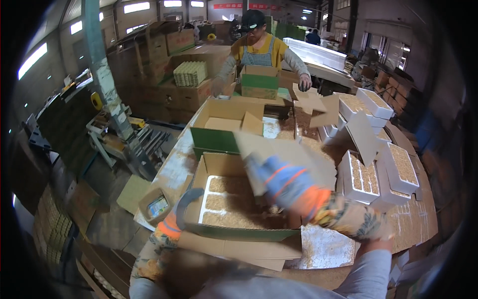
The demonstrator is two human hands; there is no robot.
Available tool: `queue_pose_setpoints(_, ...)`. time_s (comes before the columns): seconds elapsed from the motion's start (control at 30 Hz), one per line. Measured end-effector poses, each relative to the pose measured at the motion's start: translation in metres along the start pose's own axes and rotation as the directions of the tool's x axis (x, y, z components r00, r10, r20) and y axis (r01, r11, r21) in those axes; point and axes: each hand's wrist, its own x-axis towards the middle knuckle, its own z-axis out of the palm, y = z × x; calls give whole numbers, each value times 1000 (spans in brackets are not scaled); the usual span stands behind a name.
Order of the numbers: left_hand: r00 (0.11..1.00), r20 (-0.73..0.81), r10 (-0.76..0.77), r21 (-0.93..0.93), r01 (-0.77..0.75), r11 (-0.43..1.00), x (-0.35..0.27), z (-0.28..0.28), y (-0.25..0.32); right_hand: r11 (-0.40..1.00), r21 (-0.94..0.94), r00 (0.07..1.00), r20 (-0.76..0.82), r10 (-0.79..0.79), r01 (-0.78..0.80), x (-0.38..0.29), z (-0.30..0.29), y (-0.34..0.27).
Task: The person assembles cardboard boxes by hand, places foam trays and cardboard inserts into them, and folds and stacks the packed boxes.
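In front of me a green-and-brown cardboard box (242, 234) stands with its top open. In it sits a white foam tray (202, 203) whose compartments are filled with brown granular material (220, 202). My left hand (183, 209), in a blue-and-orange work glove, grips the box's left wall. My right hand (285, 181), gloved the same way, reaches across the box's right side and is blurred. Its fingertips are at pale cardboard (298, 155), also blurred; whether they hold it I cannot tell. The right arm hides part of the box's right side.
A second open box (214, 140) stands just beyond. White foam boxes with brown filling (360, 175) are stacked at right, a loose cardboard piece (362, 136) leaning on them. A small carton (155, 205) sits at left. Across the table a person (261, 48) works at another box (259, 84).
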Motion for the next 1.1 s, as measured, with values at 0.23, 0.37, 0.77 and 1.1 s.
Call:
queue_pose_setpoints(0.23,835,113,539,769,-417,484,-13,-6,-13,880,434,831,406,-380,191,40,87,-80)
queue_pose_setpoints(0.37,958,-107,266,-71,-274,959,-4,-4,-39,724,373,792,-48,-609,580,39,100,-67)
queue_pose_setpoints(0.77,930,6,-367,20,367,930,18,-2,-25,-496,772,881,472,28,-398,-107,106,66)
queue_pose_setpoints(1.1,980,65,-188,12,188,982,45,60,38,-347,875,817,456,353,-339,-111,162,39)
